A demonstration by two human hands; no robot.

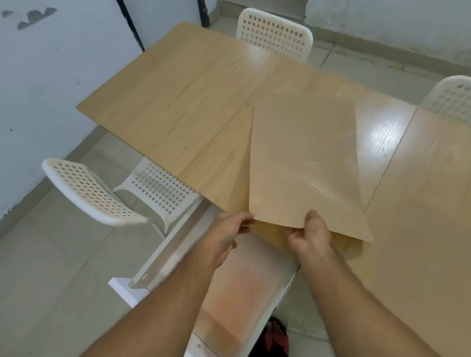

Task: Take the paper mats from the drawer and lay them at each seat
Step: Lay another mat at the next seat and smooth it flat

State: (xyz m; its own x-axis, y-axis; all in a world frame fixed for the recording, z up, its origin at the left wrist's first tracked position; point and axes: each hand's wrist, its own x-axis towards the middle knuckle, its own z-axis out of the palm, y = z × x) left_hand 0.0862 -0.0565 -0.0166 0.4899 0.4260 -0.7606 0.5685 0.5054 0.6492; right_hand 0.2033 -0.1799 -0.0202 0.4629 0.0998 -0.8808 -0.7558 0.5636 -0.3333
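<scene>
- Left hand (pixel 230 229) pinches the mat's near left corner.
- Mat (pixel 302 161) is held tilted over the table's (pixel 164 93) near edge, above the open drawer (pixel 160 257).
- Right hand (pixel 311 234) grips its near edge.

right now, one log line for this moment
left hand: pinches paper mat | right hand: pinches same mat | drawer: open

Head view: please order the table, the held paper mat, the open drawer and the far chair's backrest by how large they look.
1. the table
2. the paper mat and the drawer look alike; the drawer is nearer and partly hidden, so I leave them unranked
3. the far chair's backrest
</scene>
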